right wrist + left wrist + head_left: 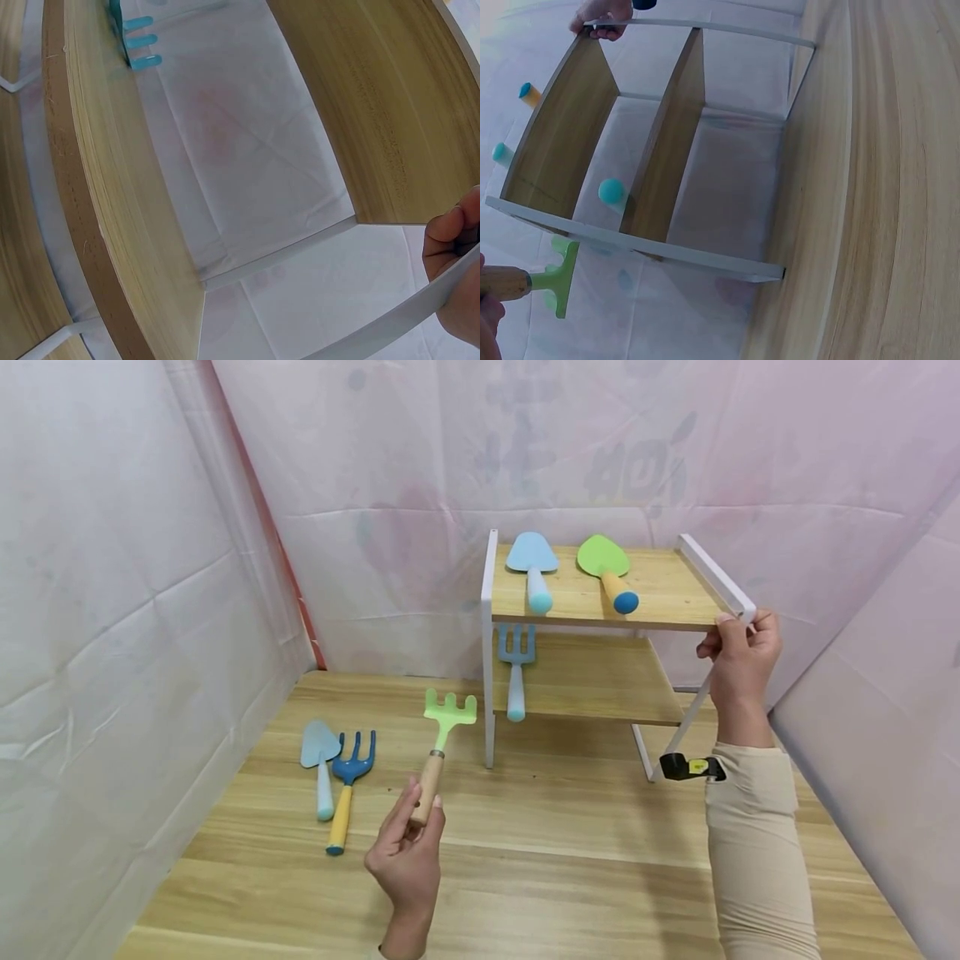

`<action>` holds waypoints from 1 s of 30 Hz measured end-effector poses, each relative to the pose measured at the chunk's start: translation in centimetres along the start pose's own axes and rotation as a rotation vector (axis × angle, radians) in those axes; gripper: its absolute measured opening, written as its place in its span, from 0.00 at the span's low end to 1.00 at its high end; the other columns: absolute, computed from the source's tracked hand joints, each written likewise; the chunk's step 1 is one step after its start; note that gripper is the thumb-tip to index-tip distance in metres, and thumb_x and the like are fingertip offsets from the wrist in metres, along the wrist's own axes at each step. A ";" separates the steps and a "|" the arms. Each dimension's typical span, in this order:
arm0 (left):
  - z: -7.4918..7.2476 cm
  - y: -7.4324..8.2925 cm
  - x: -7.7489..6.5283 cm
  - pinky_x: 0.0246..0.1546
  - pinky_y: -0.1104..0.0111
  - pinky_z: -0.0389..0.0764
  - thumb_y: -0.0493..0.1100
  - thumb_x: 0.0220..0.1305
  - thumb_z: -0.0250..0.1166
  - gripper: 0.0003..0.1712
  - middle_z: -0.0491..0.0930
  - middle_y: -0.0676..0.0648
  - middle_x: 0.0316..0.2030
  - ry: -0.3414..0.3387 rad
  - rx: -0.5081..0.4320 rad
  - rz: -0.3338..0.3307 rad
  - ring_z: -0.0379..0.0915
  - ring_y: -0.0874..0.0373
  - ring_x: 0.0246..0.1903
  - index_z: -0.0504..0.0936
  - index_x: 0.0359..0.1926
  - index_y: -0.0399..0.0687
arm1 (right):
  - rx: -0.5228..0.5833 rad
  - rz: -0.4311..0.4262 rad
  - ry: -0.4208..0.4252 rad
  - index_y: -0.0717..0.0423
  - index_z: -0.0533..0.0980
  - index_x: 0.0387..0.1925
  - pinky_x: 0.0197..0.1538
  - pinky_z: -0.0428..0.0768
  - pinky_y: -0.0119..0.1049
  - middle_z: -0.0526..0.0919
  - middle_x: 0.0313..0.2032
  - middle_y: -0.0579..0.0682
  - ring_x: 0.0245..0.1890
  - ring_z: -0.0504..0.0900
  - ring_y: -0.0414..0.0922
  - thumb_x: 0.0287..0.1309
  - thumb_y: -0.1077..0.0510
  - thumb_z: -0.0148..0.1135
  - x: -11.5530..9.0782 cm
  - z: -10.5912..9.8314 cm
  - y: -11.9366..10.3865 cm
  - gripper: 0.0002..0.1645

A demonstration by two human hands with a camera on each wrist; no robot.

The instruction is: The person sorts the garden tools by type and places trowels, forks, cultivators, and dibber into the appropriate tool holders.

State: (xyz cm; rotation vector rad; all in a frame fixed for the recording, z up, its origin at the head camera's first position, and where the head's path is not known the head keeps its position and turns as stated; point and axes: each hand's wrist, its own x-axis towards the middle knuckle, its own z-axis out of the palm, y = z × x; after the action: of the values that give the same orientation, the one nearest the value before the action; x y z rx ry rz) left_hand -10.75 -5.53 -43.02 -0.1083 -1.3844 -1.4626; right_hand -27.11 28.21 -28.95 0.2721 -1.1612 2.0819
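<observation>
My left hand [411, 852] grips the wooden handle of a light green hand rake [450, 714], held up left of a two-tier shelf [585, 716] with white metal sides. With my right hand [742, 652] I hold the shelf's top right front corner, fingers curled round the frame. On the top board lie a light blue trowel [532, 556] and a green trowel [602, 557] with a yellow handle. A light blue hand fork [517, 652] rests on the lower board at the left, its handle jutting over the front edge.
Left on the wooden table [525, 893] lie another light blue trowel [320, 745] and a dark blue hand fork [353, 766] with a yellow handle, nearly touching. Pale sheets [420, 452] hang behind and on both sides. A black wrist camera [675, 766] sits at my right cuff.
</observation>
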 end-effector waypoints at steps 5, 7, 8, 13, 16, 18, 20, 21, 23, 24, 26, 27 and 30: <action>0.4 -0.2 -0.2 0.29 0.73 0.78 0.11 0.29 0.65 0.22 0.77 0.25 0.35 -0.031 -0.031 0.100 0.79 0.51 0.41 0.80 0.34 0.20 | 0.008 0.007 0.000 0.63 0.64 0.26 0.13 0.71 0.28 0.70 0.15 0.55 0.09 0.68 0.43 0.53 0.74 0.51 0.0 0.0 0.0 0.08; 0.8 0.1 0.0 0.29 0.73 0.78 0.12 0.29 0.65 0.21 0.78 0.25 0.34 -0.038 -0.016 0.168 0.80 0.49 0.40 0.81 0.32 0.20 | 0.013 0.009 0.002 0.63 0.64 0.26 0.13 0.71 0.28 0.70 0.15 0.55 0.09 0.68 0.43 0.53 0.74 0.51 0.0 0.0 0.0 0.08; 1.0 0.4 0.1 0.29 0.74 0.78 0.14 0.29 0.66 0.19 0.78 0.26 0.33 -0.036 -0.002 0.207 0.80 0.47 0.39 0.81 0.32 0.20 | 0.014 0.012 0.003 0.63 0.63 0.26 0.13 0.71 0.28 0.70 0.15 0.55 0.09 0.68 0.43 0.53 0.74 0.51 0.0 0.0 0.0 0.08; 2.2 1.5 0.9 0.32 0.73 0.79 0.21 0.35 0.68 0.13 0.80 0.28 0.30 -0.017 0.040 0.382 0.81 0.43 0.33 0.82 0.29 0.23 | 0.011 0.012 0.002 0.64 0.64 0.26 0.14 0.71 0.28 0.70 0.16 0.56 0.09 0.68 0.43 0.53 0.74 0.52 -0.1 0.1 0.0 0.07; 2.8 1.5 1.1 0.34 0.70 0.79 0.23 0.38 0.69 0.10 0.80 0.29 0.28 -0.015 0.046 0.436 0.81 0.43 0.32 0.83 0.29 0.24 | 0.004 0.010 0.001 0.63 0.64 0.27 0.14 0.71 0.28 0.70 0.16 0.55 0.09 0.68 0.43 0.53 0.73 0.52 0.0 0.1 0.0 0.07; 3.1 1.6 1.0 0.33 0.70 0.79 0.24 0.40 0.70 0.09 0.80 0.30 0.28 -0.019 0.049 0.453 0.81 0.43 0.31 0.83 0.28 0.24 | 0.005 0.013 0.001 0.63 0.64 0.27 0.14 0.71 0.28 0.71 0.16 0.55 0.09 0.68 0.43 0.53 0.73 0.52 -0.1 0.0 0.1 0.07; 3.4 1.7 1.0 0.33 0.69 0.79 0.25 0.41 0.70 0.09 0.80 0.30 0.28 -0.022 0.049 0.464 0.81 0.43 0.30 0.83 0.29 0.25 | 0.000 0.018 0.005 0.63 0.64 0.27 0.14 0.71 0.28 0.70 0.16 0.55 0.09 0.68 0.43 0.53 0.73 0.52 -0.1 0.0 0.1 0.07; 3.5 1.7 1.0 0.33 0.69 0.79 0.25 0.41 0.70 0.09 0.80 0.30 0.28 -0.023 0.049 0.467 0.81 0.42 0.30 0.83 0.29 0.25 | -0.002 0.019 0.006 0.62 0.64 0.27 0.14 0.71 0.28 0.71 0.16 0.55 0.09 0.68 0.43 0.53 0.73 0.52 -0.1 0.0 0.1 0.07; 3.8 1.8 0.9 0.33 0.68 0.79 0.25 0.40 0.70 0.09 0.81 0.30 0.28 -0.021 0.037 0.468 0.81 0.43 0.30 0.83 0.29 0.25 | -0.010 0.017 0.007 0.62 0.64 0.27 0.14 0.71 0.27 0.71 0.16 0.55 0.10 0.68 0.42 0.53 0.73 0.52 -0.1 0.0 0.1 0.07; 3.9 1.8 0.9 0.33 0.68 0.79 0.25 0.40 0.70 0.10 0.81 0.30 0.28 -0.021 0.034 0.467 0.81 0.43 0.30 0.83 0.29 0.25 | -0.011 0.018 0.008 0.62 0.64 0.27 0.14 0.71 0.27 0.71 0.16 0.54 0.10 0.68 0.42 0.53 0.72 0.53 -0.1 0.0 0.1 0.07; 4.1 1.9 0.9 0.33 0.68 0.79 0.24 0.39 0.70 0.10 0.81 0.30 0.28 -0.026 0.027 0.464 0.81 0.43 0.30 0.83 0.29 0.25 | -0.018 0.004 0.008 0.61 0.65 0.26 0.14 0.70 0.27 0.71 0.16 0.54 0.09 0.68 0.42 0.54 0.72 0.52 -0.1 0.0 0.1 0.07; 4.2 2.0 0.9 0.33 0.68 0.79 0.24 0.38 0.70 0.11 0.81 0.30 0.29 -0.031 0.026 0.462 0.81 0.43 0.30 0.83 0.29 0.25 | -0.019 -0.003 0.008 0.61 0.65 0.26 0.14 0.70 0.27 0.71 0.15 0.54 0.09 0.68 0.42 0.53 0.73 0.52 0.0 0.1 0.1 0.08; 4.6 2.1 0.7 0.32 0.69 0.79 0.24 0.38 0.70 0.11 0.81 0.31 0.29 -0.051 0.026 0.461 0.81 0.44 0.30 0.83 0.30 0.25 | -0.010 -0.011 0.013 0.61 0.65 0.26 0.13 0.70 0.27 0.71 0.15 0.54 0.09 0.68 0.41 0.53 0.73 0.52 0.0 0.1 0.2 0.08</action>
State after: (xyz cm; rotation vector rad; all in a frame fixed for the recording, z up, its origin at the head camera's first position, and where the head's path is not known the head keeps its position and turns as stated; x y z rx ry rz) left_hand -12.11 -1.96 -39.65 -0.4222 -1.3112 -1.0619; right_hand -27.25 28.05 -29.03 0.2595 -1.1600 2.0651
